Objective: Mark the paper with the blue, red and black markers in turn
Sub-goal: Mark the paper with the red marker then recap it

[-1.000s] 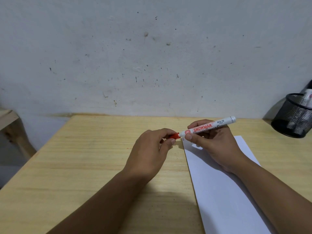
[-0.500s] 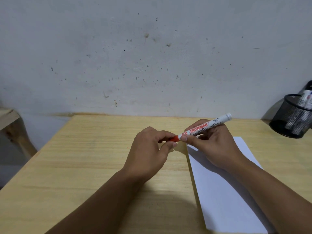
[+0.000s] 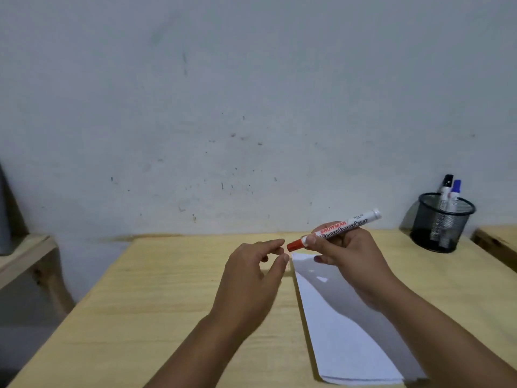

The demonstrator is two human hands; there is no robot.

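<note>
My right hand (image 3: 347,256) grips a white red-capped marker (image 3: 340,226), held nearly level above the top edge of the white paper (image 3: 344,326). Its red cap (image 3: 293,244) points left and is on the barrel. My left hand (image 3: 251,273) hovers just left of the cap with thumb and fingers apart, holding nothing. The black marker (image 3: 446,186) and the blue marker (image 3: 455,190) stand in the black mesh cup (image 3: 442,222) at the table's back right corner.
The wooden table (image 3: 156,298) butts against a speckled white wall (image 3: 251,107). A wooden shelf (image 3: 25,253) stands lower at the left. Another wooden edge (image 3: 498,242) shows at the far right beside the cup.
My left fingers, earlier pinched on the red cap, have let go and spread apart. The marker rose slightly, and the view tilted up, showing the markers in the cup.
</note>
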